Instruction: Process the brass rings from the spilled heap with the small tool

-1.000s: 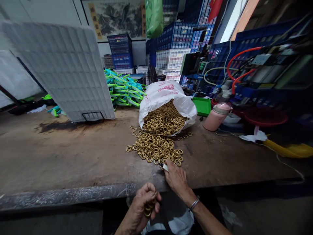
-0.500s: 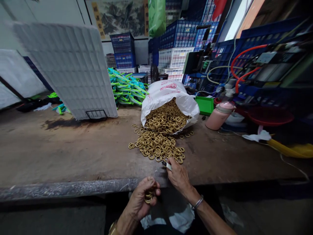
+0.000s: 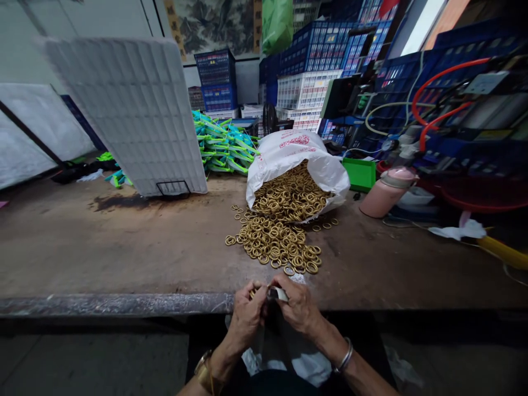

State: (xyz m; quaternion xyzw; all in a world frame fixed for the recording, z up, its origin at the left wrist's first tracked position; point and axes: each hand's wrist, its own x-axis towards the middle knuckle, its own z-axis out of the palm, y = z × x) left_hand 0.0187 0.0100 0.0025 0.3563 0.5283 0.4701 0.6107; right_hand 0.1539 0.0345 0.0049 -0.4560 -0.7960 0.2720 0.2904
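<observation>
My left hand (image 3: 246, 312) is curled around several gold-coloured rings (image 3: 253, 293), with only a little of them showing between the fingers. Close beside it, my right hand (image 3: 300, 306) pinches a small black-and-white tool (image 3: 281, 295) whose kind I cannot make out. The fingertips of both hands meet just in front of the table edge, and whatever lies between them is mostly hidden. Beyond the hands a loose pile of gold-coloured rings (image 3: 274, 242) spreads over the table. It spills from the mouth of a white woven sack (image 3: 284, 147) lying on its side, full of such rings.
A pale ribbed panel (image 3: 127, 115) stands on the brown table (image 3: 165, 247) at left. Behind it is a heap of turquoise-and-green pieces (image 3: 225, 146). To the right are a green tray (image 3: 359, 174), a pink bottle (image 3: 388, 192) and red hoses (image 3: 421, 104). Stacked crates (image 3: 309, 91) fill the back.
My right hand has come back from the edge of the ring pile with the small tool. My left hand has risen, and the two now meet. The view has shifted slightly left.
</observation>
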